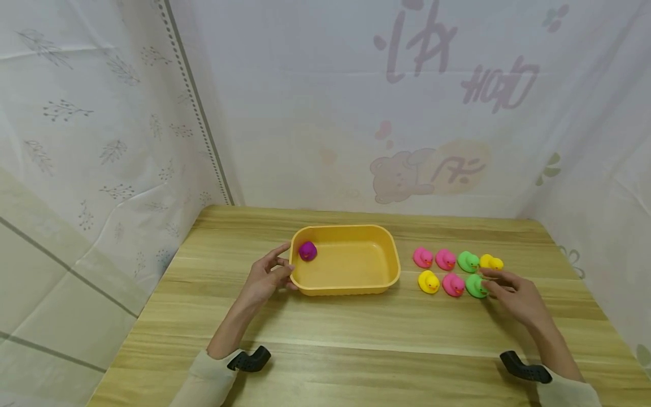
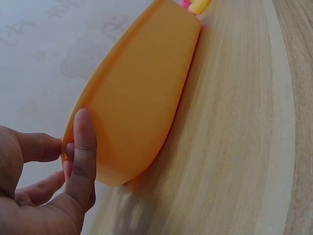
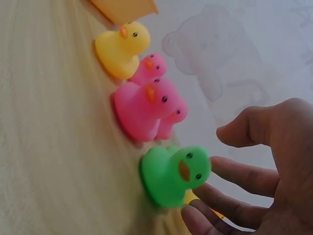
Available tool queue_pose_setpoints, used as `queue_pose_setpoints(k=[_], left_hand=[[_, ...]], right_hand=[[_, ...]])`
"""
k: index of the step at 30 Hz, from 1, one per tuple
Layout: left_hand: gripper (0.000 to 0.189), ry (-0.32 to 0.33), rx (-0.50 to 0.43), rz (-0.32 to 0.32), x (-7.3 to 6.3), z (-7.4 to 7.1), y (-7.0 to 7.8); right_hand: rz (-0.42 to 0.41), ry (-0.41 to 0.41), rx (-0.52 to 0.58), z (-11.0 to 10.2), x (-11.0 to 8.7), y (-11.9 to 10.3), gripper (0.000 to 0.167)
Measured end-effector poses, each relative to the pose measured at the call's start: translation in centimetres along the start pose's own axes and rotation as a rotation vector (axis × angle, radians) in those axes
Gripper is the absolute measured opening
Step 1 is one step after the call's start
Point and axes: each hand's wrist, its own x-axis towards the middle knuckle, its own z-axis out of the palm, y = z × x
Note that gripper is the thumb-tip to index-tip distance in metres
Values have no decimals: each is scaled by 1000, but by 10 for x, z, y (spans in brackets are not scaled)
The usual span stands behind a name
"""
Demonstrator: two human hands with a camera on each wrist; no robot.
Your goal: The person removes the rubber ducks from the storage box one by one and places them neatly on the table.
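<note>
A yellow plastic basin [image 1: 346, 288] stands on the table, with a purple rubber duck [image 1: 307, 251] inside at its left end. My left hand [image 1: 265, 275] holds the basin's left end; in the left wrist view, thumb and fingers meet at the rim and outer wall. At the right, my right hand [image 1: 521, 297] reaches around a green rubber duck [image 3: 171, 174], fingers behind it and thumb apart from it. Beside that duck in the front row are a pink duck [image 1: 453, 285] and a yellow duck [image 1: 429, 281].
Behind the front row stand two pink ducks [image 1: 422, 258], another green duck [image 1: 468, 262] and another yellow duck [image 1: 491, 262]. The wooden table [image 1: 325, 333] meets a printed curtain [image 1: 305, 113] at its back edge.
</note>
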Motion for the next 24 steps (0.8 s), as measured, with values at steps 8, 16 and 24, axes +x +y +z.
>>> queue_pose_setpoints(k=[8,16,24], left_hand=[[62,1,0,-1,-1,0,0],[62,1,1,-6,0,0,0],[63,-2,-1,-3,0,-1,0]], right_hand=[[-96,80,-12,-4,-4,-18,54],[-164,98,-11,-2,-3,-44,53],[-224,62,12,5,3,-73,53]])
